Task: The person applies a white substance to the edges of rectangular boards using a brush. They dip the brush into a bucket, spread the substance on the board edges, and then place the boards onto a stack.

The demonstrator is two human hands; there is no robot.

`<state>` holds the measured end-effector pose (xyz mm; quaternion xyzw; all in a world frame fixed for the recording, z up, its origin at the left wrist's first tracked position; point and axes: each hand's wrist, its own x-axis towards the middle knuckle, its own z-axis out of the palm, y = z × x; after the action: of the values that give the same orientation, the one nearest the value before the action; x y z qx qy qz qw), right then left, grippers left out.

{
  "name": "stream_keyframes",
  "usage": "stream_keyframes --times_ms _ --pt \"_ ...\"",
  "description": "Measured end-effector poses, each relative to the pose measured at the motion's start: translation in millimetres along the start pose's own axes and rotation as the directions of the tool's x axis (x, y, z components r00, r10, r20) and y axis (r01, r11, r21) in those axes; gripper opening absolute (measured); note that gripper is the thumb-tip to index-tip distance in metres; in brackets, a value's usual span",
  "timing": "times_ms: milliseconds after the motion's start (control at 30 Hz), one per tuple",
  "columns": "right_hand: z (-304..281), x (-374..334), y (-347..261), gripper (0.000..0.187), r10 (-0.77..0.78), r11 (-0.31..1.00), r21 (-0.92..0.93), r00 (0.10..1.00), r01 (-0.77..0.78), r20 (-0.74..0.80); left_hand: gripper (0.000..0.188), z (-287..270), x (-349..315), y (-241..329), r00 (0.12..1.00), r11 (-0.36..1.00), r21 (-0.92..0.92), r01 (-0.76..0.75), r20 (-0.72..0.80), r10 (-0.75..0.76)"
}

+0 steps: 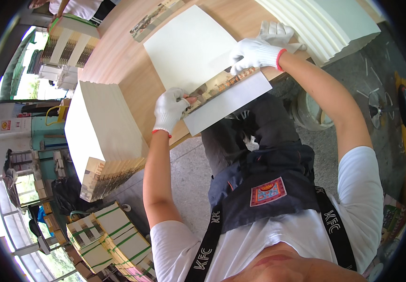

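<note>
My left hand (167,111), in a white knit glove with bare fingertips showing, pinches the left end of a long printed strip (216,89) in brown and cream. At the strip's other end, my right hand (255,53), also gloved, has its fingers curled down onto it. Beyond the strip lies a large white sheet (189,47), flat on the table. A white panel (233,104) extends on the near side, past the table edge; I cannot tell whether it is one piece with the strip. An empty white glove (280,34) lies just beyond my right hand.
A tall stack of white sheets with printed edges (100,129) stands on the table (135,96) at left. Another white stack (325,23) is at far right. More printed pieces (153,21) lie at the back. A bucket (312,112) and strapped bundles (118,230) stand below. A person (78,8) is at upper left.
</note>
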<state>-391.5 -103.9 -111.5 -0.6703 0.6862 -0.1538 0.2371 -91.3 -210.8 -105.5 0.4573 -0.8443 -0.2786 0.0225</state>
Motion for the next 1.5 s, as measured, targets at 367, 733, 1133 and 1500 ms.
stream_keyframes --times_ms 367,733,1133,1500 --pt "21.2 -4.9 8.7 0.019 -0.016 0.999 0.042 0.995 0.021 -0.103 0.031 -2.7 2.8 3.1 0.994 0.996 -0.013 0.089 0.058 -0.089" --pt "24.5 -9.7 10.0 0.016 -0.065 0.985 0.148 0.983 0.091 -0.170 0.056 -17.4 9.3 24.1 0.984 0.954 0.250 -0.165 0.105 0.142" --pt "20.8 -19.6 11.6 0.020 -0.091 0.995 -0.069 0.893 0.068 -0.440 0.113 -21.6 67.0 116.4 0.606 0.383 0.510 -0.770 0.772 0.190" --pt "-7.8 -62.0 59.6 0.024 -0.228 0.956 -0.025 0.687 0.292 -0.690 0.118 -18.0 85.5 104.2 0.546 0.421 0.431 -0.798 0.813 0.204"
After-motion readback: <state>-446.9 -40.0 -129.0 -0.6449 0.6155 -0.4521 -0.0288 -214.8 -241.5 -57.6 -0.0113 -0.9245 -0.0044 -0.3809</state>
